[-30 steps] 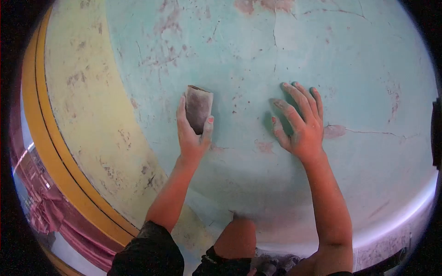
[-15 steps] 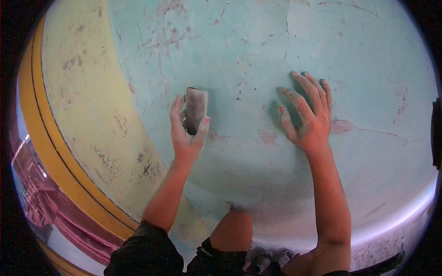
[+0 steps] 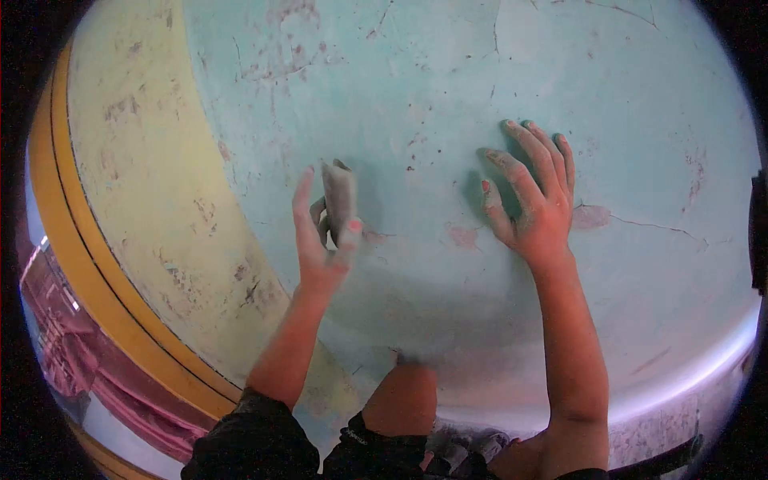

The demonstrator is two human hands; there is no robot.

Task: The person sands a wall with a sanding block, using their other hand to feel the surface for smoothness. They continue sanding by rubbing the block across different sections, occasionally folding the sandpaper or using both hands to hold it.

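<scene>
A greyish-brown sanding block (image 3: 340, 190) is held by my left hand (image 3: 320, 240), the thumb along its lower right side and the fingers on its left. The block is tilted, showing a narrow face and a dark top end. Part of it is hidden by my thumb, and the hand is a little blurred. My right hand (image 3: 540, 200) has its dusty fingers spread, the tips on the pale green wall (image 3: 424, 272) or very near it. Cracks and brownish patches mark this wall around both hands.
A yellowish band (image 3: 144, 160) of wall runs down the left, edged by an orange frame (image 3: 120, 288). Beyond that hangs a dark pink curtain (image 3: 136, 384). My bent knee (image 3: 404, 400) is close to the wall at the bottom.
The sanding block has turned in my left hand, so its broad face shows less. My left fingers have shifted a little. My right hand looks nearly unmoved.
</scene>
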